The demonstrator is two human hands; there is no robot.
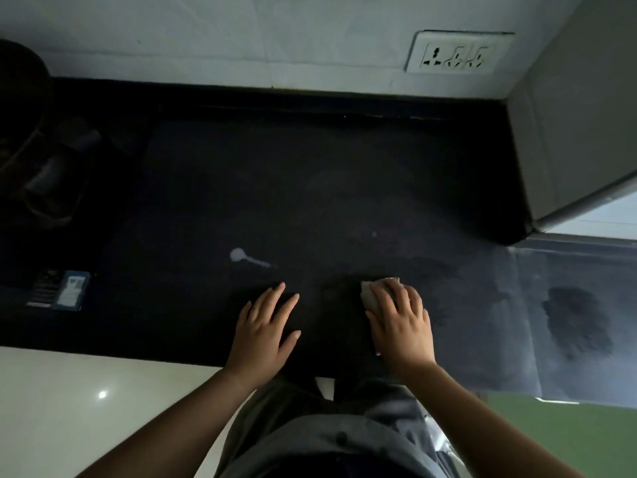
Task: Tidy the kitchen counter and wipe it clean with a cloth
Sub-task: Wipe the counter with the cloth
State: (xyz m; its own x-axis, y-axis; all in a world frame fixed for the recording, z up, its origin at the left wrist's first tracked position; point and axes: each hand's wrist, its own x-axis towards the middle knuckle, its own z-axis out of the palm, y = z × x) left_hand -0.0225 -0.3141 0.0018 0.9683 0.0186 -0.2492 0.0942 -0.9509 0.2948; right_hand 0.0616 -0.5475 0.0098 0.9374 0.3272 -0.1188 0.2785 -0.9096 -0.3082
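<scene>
A black kitchen counter (310,188) fills the middle of the head view. My right hand (401,320) presses flat on a pale folded cloth (370,291) near the counter's front edge, and only the cloth's far corner shows past my fingers. My left hand (267,326) rests palm down on the bare counter just left of it, fingers spread and holding nothing. A whitish smear with a round blob (241,256) lies on the counter a little beyond my left hand.
A small blue packet (63,290) lies at the counter's left front. Dark cookware (31,146) stands at the far left. A grey cabinet side (565,132) rises on the right, below a wall socket (455,53). The counter's right end (565,319) shows wet patches.
</scene>
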